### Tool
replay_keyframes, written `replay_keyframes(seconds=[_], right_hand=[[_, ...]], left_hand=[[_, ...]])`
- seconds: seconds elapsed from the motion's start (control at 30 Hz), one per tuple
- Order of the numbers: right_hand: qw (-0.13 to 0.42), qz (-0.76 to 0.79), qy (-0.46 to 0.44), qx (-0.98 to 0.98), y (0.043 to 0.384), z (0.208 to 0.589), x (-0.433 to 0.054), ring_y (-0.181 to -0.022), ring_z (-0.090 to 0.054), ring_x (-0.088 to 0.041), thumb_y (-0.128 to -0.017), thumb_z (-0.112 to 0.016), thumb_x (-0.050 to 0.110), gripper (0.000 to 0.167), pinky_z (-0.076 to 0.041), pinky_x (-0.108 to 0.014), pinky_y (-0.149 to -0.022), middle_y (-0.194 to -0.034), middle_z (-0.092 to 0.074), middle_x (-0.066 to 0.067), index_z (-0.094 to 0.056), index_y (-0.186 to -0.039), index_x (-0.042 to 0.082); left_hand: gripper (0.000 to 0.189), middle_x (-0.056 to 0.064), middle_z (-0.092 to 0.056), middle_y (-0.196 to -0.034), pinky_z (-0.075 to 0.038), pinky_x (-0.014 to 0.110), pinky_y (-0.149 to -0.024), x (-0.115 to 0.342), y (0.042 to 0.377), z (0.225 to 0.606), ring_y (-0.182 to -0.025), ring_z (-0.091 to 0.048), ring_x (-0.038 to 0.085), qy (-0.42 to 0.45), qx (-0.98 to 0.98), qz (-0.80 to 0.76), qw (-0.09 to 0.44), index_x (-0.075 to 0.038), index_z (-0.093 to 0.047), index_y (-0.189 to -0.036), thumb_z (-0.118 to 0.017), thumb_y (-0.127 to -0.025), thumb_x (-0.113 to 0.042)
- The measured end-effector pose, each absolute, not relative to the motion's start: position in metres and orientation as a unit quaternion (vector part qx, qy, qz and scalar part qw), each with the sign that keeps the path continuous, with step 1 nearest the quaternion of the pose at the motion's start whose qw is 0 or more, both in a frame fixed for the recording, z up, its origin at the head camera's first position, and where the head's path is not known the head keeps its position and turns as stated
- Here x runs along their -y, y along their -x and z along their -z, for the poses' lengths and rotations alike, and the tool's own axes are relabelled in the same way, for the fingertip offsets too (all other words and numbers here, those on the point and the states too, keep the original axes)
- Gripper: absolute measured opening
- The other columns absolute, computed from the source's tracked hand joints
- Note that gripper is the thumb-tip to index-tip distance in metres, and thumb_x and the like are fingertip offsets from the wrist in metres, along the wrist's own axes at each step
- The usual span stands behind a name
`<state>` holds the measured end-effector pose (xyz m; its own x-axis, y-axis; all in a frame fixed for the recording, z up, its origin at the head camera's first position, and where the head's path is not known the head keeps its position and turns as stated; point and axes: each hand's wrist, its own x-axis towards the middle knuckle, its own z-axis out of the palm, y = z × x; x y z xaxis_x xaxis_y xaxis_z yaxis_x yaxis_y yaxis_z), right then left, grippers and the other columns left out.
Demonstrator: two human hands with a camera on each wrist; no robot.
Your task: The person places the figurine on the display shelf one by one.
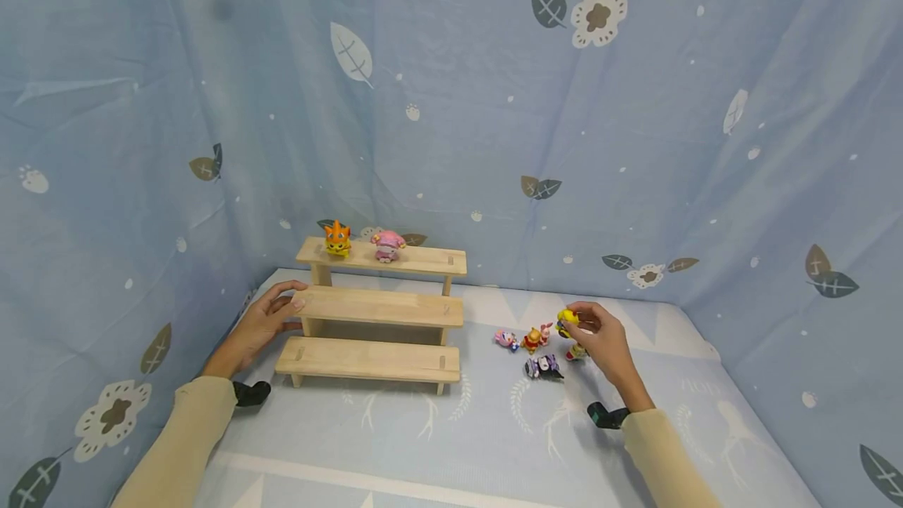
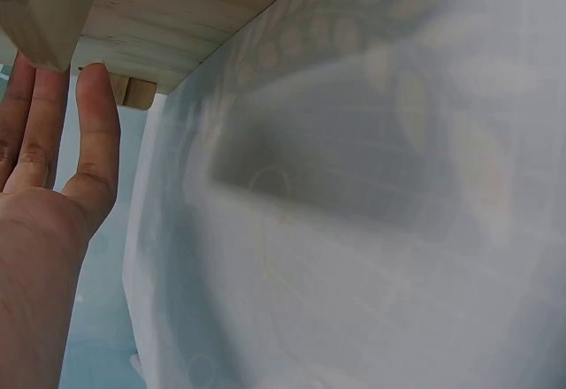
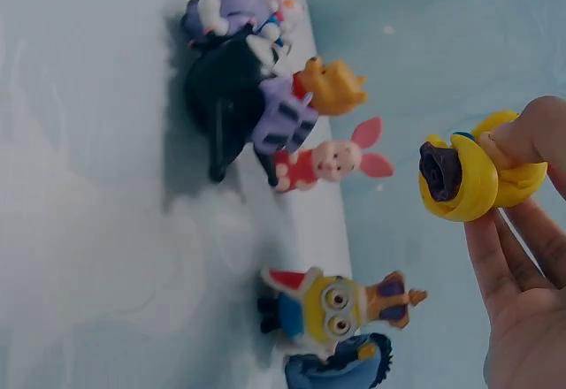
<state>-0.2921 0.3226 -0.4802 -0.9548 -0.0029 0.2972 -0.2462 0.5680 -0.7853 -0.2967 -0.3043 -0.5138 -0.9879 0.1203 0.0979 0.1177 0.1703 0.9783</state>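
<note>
My right hand (image 1: 605,339) pinches a small yellow figurine (image 3: 478,177) between thumb and fingers, raised over the mat; its dark underside faces the right wrist camera. Below and beside it are a minion figurine with a crown (image 3: 332,305), a pink piglet figurine (image 3: 327,161), a yellow bear figurine in red (image 1: 532,340) and a black-and-purple figurine (image 1: 543,368). My left hand (image 1: 259,328) touches the left end of the middle step of a three-tier wooden display stand (image 1: 381,306); its fingers look fairly straight in the left wrist view.
An orange-and-yellow figurine (image 1: 338,241) and a pink-hooded figurine (image 1: 387,245) stand on the top step. A pink-and-purple figurine (image 1: 505,339) lies left of the group. Part of a blue figurine (image 3: 340,369) shows beside the minion. Blue patterned curtains (image 1: 466,100) surround the mat.
</note>
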Motion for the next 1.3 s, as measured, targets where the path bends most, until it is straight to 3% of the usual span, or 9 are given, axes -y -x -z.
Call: replay_keyframes(seconds=[0.23,0.33,0.47,0.57,0.77,0.97,1.3], right_hand=[[0.120,-0.492,-0.093,0.857,0.295,0.475,-0.317,-0.118,-0.061,-0.026,-0.097,-0.075,0.024,0.036,-0.050,-0.042,-0.105,-0.127,-0.063,-0.010,-0.064,-0.127,0.008],[0.115,-0.498,-0.101,0.853,0.296,0.472,-0.313,-0.120,-0.060,-0.027,-0.099,-0.073,0.020,0.036,-0.051,-0.031,-0.104,-0.129,-0.063,-0.012,-0.063,-0.130,0.006],[0.107,-0.507,-0.104,0.849,0.296,0.466,-0.307,-0.122,-0.060,-0.033,-0.100,-0.071,0.013,0.035,-0.053,-0.017,-0.091,-0.131,-0.063,-0.016,-0.062,-0.132,0.004],[0.103,-0.503,-0.104,0.852,0.296,0.463,-0.302,-0.121,-0.062,-0.036,-0.100,-0.071,0.014,0.034,-0.055,-0.021,-0.089,-0.131,-0.064,-0.016,-0.063,-0.132,0.006],[0.103,-0.499,-0.115,0.853,0.296,0.457,-0.294,-0.117,-0.065,-0.030,-0.097,-0.075,0.029,0.036,-0.057,-0.039,-0.094,-0.131,-0.065,-0.008,-0.066,-0.129,0.015],[0.112,-0.508,-0.142,0.843,0.299,0.452,-0.288,-0.112,-0.067,-0.024,-0.096,-0.076,0.033,0.036,-0.056,-0.030,-0.094,-0.126,-0.067,-0.005,-0.066,-0.127,0.018],[0.107,-0.533,-0.193,0.816,0.307,0.442,-0.272,-0.113,-0.065,-0.025,-0.098,-0.073,0.026,0.034,-0.055,-0.027,-0.094,-0.127,-0.067,-0.008,-0.065,-0.129,0.014]], left_hand=[[0.065,0.020,-0.049,-0.141,-0.058,0.040,-0.090,0.304,0.296,0.513,-0.114,-0.060,0.015,-0.077,-0.767,-0.637,0.002,-0.012,-0.037,-0.155,-0.064,-0.103,-0.041],[0.065,0.018,-0.050,-0.139,-0.058,0.039,-0.090,0.304,0.295,0.512,-0.114,-0.060,0.015,-0.076,-0.768,-0.636,0.000,-0.012,-0.038,-0.155,-0.064,-0.103,-0.041],[0.062,0.014,-0.053,-0.136,-0.058,0.041,-0.091,0.304,0.295,0.511,-0.114,-0.060,0.015,-0.075,-0.767,-0.637,-0.002,-0.014,-0.039,-0.154,-0.064,-0.103,-0.039],[0.060,0.013,-0.053,-0.135,-0.057,0.043,-0.092,0.304,0.293,0.510,-0.114,-0.060,0.014,-0.077,-0.766,-0.638,0.001,-0.014,-0.039,-0.154,-0.062,-0.104,-0.038],[0.060,0.017,-0.052,-0.135,-0.055,0.049,-0.095,0.302,0.290,0.506,-0.112,-0.061,0.013,-0.081,-0.762,-0.643,0.004,-0.014,-0.039,-0.155,-0.062,-0.104,-0.037],[0.059,0.019,-0.051,-0.136,-0.054,0.052,-0.097,0.301,0.291,0.505,-0.113,-0.061,0.013,-0.081,-0.761,-0.644,0.003,-0.016,-0.040,-0.154,-0.063,-0.104,-0.038],[0.060,0.013,-0.053,-0.134,-0.056,0.046,-0.094,0.303,0.293,0.509,-0.114,-0.060,0.014,-0.080,-0.766,-0.638,0.000,-0.014,-0.040,-0.154,-0.062,-0.104,-0.038]])
